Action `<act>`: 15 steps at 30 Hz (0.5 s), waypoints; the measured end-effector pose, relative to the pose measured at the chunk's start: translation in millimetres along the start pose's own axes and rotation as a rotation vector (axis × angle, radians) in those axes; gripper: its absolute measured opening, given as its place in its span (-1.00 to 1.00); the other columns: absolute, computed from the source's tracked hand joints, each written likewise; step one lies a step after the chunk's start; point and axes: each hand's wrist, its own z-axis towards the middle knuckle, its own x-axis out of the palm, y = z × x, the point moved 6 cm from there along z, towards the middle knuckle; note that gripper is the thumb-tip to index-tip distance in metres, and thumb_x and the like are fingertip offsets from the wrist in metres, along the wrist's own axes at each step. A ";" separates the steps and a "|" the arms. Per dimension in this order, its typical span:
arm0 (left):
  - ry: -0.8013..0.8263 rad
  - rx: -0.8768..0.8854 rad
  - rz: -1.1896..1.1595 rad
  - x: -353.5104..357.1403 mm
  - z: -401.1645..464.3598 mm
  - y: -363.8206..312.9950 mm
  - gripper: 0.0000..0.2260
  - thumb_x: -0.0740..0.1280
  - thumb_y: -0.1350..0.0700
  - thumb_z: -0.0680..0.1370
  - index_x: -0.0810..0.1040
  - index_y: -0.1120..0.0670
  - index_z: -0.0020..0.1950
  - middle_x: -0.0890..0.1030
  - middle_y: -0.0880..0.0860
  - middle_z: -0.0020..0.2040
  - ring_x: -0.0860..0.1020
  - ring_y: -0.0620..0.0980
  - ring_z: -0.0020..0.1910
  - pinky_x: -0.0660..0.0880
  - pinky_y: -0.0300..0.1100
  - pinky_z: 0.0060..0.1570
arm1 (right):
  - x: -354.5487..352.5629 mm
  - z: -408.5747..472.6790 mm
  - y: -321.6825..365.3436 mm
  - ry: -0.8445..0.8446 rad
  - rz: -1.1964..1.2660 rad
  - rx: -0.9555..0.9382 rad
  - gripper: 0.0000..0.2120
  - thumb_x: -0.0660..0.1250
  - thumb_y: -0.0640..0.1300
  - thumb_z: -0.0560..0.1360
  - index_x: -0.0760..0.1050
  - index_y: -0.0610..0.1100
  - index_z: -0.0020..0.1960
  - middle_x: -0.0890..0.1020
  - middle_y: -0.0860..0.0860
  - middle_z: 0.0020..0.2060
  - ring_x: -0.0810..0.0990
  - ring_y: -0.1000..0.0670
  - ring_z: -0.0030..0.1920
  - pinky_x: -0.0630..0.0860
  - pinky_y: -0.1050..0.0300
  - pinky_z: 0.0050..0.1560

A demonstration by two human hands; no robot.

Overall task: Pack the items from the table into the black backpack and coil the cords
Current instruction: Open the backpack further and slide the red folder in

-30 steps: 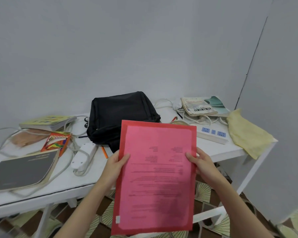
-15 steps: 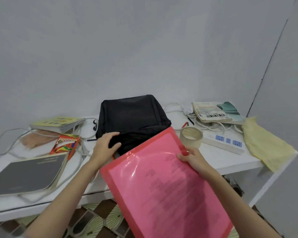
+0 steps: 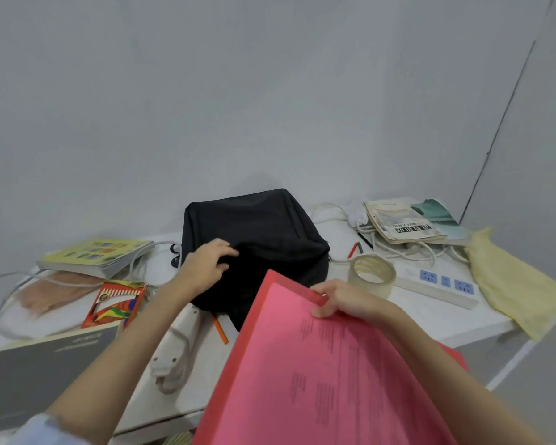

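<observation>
Black fabric of the backpack (image 3: pixel 254 239) fills the middle of the white bench (image 3: pixel 430 319), toward its back edge against the grey wall. The left hand (image 3: pixel 206 268) rests on the backpack's near left side, fingers curled into the cloth as if gripping it. The right hand (image 3: pixel 344 300) pinches the top edge of a red folder (image 3: pixel 318 380), thumb on the near face; the folder tilts over the front edge of the bench, with its upper corner in front of the backpack.

Toward the left end lie a yellow book (image 3: pixel 97 255), a pinkish cloth (image 3: pixel 55 293) under it, a box of coloured pencils (image 3: pixel 116 303) and, at the front left corner, a dark grey book (image 3: pixel 36 374). A white power strip (image 3: pixel 177 345) lies near the front edge beside the left forearm, with its cord (image 3: pixel 0 303) looping off to the left, and an orange pencil (image 3: pixel 220 329) lies just beside the backpack.

Right of the backpack stands a roll of tape (image 3: pixel 371 274). Behind it are a worn book (image 3: pixel 402 223) on loose white cords (image 3: pixel 408 252), a second power strip (image 3: pixel 440 284) with blue sockets, and a yellow cloth (image 3: pixel 514 284) hanging over the right edge.
</observation>
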 end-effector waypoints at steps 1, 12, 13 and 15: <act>-0.070 0.016 -0.026 -15.9 6.4 -1.5 -0.69 0.34 0.24 0.51 0.57 0.03 0.24 0.45 0.05 0.32 0.40 0.07 0.33 0.36 0.13 0.25 | 2.8 5.9 8.4 -0.003 -0.045 -0.004 -0.86 0.37 -0.23 0.24 0.54 -0.12 -0.20 0.55 -0.01 -0.33 0.50 0.09 -0.35 0.39 0.24 -0.32; -0.231 0.108 0.067 -51.6 30.5 -29.8 -0.51 0.41 0.07 0.48 0.41 0.02 0.39 0.35 0.04 0.42 0.25 0.05 0.40 0.15 0.04 0.32 | -50.5 61.5 -9.2 -0.758 -0.675 0.365 -0.55 0.31 -0.17 0.44 0.26 -0.22 0.27 0.45 -0.16 0.16 0.48 -0.21 0.16 0.43 -0.01 0.06; -0.216 0.085 0.184 -47.9 34.5 -28.5 -0.43 0.43 0.02 0.46 0.35 0.03 0.43 0.30 0.04 0.44 0.20 0.06 0.41 0.12 0.01 0.31 | -45.1 65.1 -2.9 -0.821 -0.862 0.302 -0.56 0.32 -0.20 0.43 0.27 -0.19 0.26 0.42 -0.15 0.18 0.46 -0.22 0.16 0.42 -0.05 0.06; -0.117 0.017 0.390 -31.0 41.0 -21.6 -0.22 0.47 -0.08 0.38 0.21 0.11 0.49 0.17 0.08 0.50 0.13 0.11 0.44 0.08 0.02 0.35 | -20.1 76.2 10.9 -0.834 -1.009 -0.046 -0.65 0.32 -0.21 0.42 0.40 -0.20 0.19 0.46 -0.17 0.15 0.47 -0.24 0.12 0.39 -0.07 0.04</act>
